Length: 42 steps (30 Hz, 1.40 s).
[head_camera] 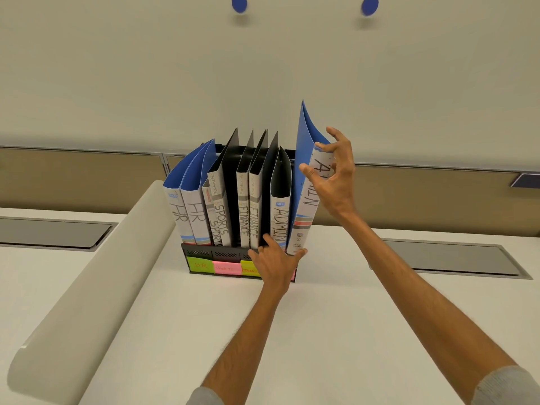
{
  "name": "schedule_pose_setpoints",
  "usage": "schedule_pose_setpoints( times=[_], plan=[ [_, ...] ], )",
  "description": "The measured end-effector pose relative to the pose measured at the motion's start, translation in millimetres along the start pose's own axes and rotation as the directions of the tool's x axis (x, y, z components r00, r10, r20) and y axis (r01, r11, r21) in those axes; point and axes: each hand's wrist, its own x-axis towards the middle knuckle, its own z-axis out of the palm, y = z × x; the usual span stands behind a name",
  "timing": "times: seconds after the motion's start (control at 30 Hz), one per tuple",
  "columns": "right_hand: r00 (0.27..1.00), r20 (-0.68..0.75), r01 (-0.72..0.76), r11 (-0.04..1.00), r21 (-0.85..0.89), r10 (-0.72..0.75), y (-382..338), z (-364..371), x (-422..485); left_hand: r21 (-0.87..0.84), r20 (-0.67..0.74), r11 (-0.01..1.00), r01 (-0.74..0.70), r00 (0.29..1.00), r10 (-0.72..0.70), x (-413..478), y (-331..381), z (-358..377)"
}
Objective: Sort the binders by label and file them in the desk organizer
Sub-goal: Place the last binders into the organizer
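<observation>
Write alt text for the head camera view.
The right hand holds a blue ADMIN binder at the right end of a black desk organizer filled with labelled binders; the left hand rests against its front.

Under your right hand [333, 176]: the blue binder [304, 147] has a thin, smooth, flexible plastic cover and a white paper spine label [310, 201]. At your left hand [274, 264]: the desk organizer [201, 253] is black, matt and perforated, and its sticky notes [201, 265] are paper. Beneath both forearms: the desk [321, 317] is smooth, matt white.
</observation>
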Motion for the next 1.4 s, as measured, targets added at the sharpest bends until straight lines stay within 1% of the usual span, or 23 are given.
schedule_pose_setpoints(
  times=[0.1,0.23,0.5,0.73,0.93,1.0,1.07,1.2,1.4],
  plan=[
    [1.0,-0.004,-0.013,1.0,0.004,0.013,0,2,0,-0.042,-0.02,0.999,-0.032,0.999,0.031,1,1,1],
    [1.0,0.013,-0.012,1.0,-0.004,0.012,2,1,-1,-0.063,0.023,0.998,0.001,1.0,0.0,0,7,0],
    [1.0,-0.001,0.0,1.0,-0.027,0.0,0,-2,0,-0.175,0.005,0.984,0.02,1.0,-0.02,0,5,3],
    [1.0,0.006,-0.002,1.0,0.007,0.002,-1,-3,3,-0.089,-0.004,0.995,0.04,0.999,-0.041,7,5,2],
    [0.993,-0.092,-0.069,0.995,0.073,0.076,7,-24,21,-0.248,-0.009,0.969,0.015,1.0,-0.017,3,7,11],
    [0.993,-0.088,-0.069,0.995,0.076,0.076,9,-24,20,-0.236,-0.029,0.972,0.016,0.999,-0.024,3,9,12],
    [0.996,-0.057,-0.057,0.996,0.072,0.061,10,-18,15,-0.18,-0.059,0.983,0.023,0.998,-0.035,5,12,9],
    [0.999,0.001,-0.039,0.998,0.053,0.039,10,-3,5,-0.106,-0.077,0.994,0.001,0.997,-0.009,8,12,8],
    [0.998,-0.01,-0.054,0.997,0.063,0.055,15,-9,7,-0.169,-0.046,0.985,0.031,0.998,-0.039,5,16,14]
  ],
)
